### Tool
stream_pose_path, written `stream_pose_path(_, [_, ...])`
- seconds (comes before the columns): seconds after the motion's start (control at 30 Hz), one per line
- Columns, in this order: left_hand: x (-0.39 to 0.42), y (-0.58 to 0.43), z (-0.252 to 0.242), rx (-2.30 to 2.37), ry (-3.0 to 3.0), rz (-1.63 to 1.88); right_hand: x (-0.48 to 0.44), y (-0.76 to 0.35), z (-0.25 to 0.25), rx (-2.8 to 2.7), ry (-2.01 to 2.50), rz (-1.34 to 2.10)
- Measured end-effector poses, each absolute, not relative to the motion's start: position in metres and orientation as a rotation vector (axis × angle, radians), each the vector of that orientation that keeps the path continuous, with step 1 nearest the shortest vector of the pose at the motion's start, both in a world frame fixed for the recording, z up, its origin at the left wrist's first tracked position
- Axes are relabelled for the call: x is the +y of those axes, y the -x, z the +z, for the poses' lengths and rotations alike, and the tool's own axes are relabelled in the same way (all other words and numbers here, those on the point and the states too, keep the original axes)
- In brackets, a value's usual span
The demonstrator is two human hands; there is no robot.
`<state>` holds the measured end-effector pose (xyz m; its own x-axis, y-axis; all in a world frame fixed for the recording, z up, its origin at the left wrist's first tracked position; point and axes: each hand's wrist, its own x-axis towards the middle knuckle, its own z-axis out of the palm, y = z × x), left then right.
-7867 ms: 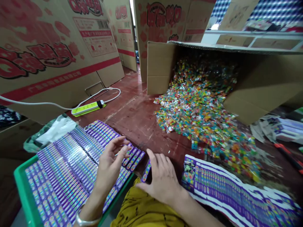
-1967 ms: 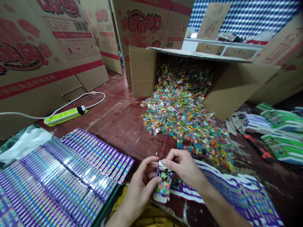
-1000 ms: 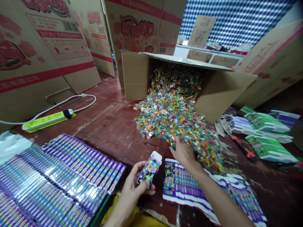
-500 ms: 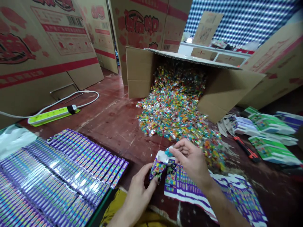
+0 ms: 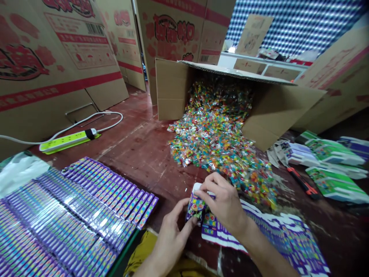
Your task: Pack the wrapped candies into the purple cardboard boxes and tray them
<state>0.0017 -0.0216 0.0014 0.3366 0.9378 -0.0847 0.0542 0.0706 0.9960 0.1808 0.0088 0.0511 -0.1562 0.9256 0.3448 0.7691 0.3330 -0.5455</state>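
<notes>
Purple printed box (image 5: 195,207), white flap at far end, in left fingers (image 5: 188,227)

One left hand (image 5: 173,234), one right hand (image 5: 224,204), one small box (image 5: 194,209)
One power strip (image 5: 66,141), one open carton (image 5: 173,92), one green tray (image 5: 124,251) and one red-and-black tool (image 5: 301,182); candy packets (image 5: 213,132), purple boxes in rows (image 5: 77,211) and overlapping flat boxes (image 5: 285,231) are each too many and too closely packed to count.
</notes>
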Motion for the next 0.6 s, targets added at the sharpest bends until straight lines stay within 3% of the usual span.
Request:
stream_pose_path(0.43, [-0.026, -0.008, 0.006, 0.901, -0.990, 1.080, -0.020, -0.185, 0.019, -1.566, 1.260, 0.923])
stream_pose_path(0.6, [-0.028, -0.005, 0.005, 0.944, -0.982, 1.078, -0.028, -0.172, 0.004, -1.469, 1.256, 0.893])
